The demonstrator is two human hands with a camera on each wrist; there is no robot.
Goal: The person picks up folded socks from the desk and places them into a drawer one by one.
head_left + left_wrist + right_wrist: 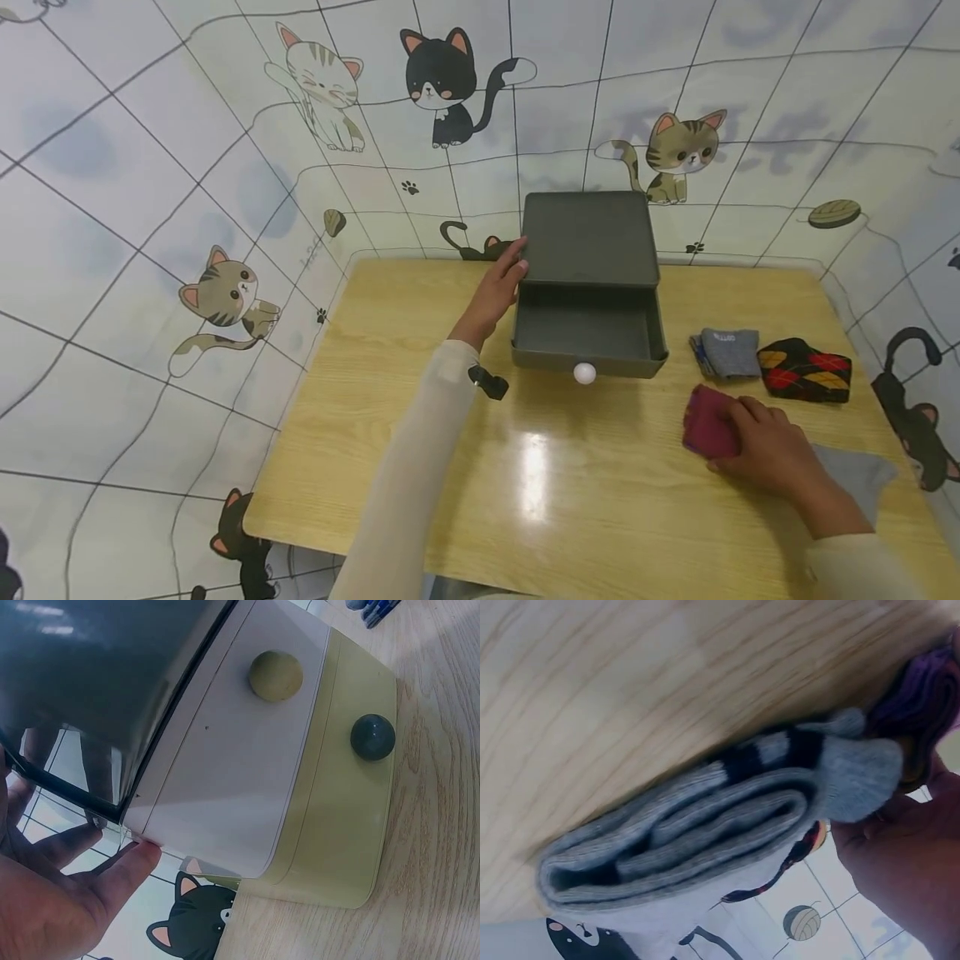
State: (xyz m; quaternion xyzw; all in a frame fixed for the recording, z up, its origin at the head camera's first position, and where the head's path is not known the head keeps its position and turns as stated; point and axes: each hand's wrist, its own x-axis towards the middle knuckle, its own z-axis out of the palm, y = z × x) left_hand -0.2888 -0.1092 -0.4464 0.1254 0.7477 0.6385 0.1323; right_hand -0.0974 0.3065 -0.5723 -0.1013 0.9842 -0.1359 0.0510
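Note:
A dark grey drawer unit (591,237) stands against the back wall, its top drawer (543,360) pulled out and bare inside. My left hand (491,296) rests against the unit's left side with fingers extended; in the left wrist view its fingertips touch the corner near a white drawer front (217,765). On the right of the table, my right hand (772,442) grips a folded magenta sock (707,423). A flatter grey sock (858,475) lies partly behind that wrist. The right wrist view shows a grey folded sock with black stripes (705,832) close by.
Behind the right hand sit a folded grey sock bundle (729,353) and a black, red and yellow patterned sock (806,369). Below the white drawer is a yellow-green drawer (337,810) with a dark knob. Cat-printed walls (570,108) border the wooden table (390,350).

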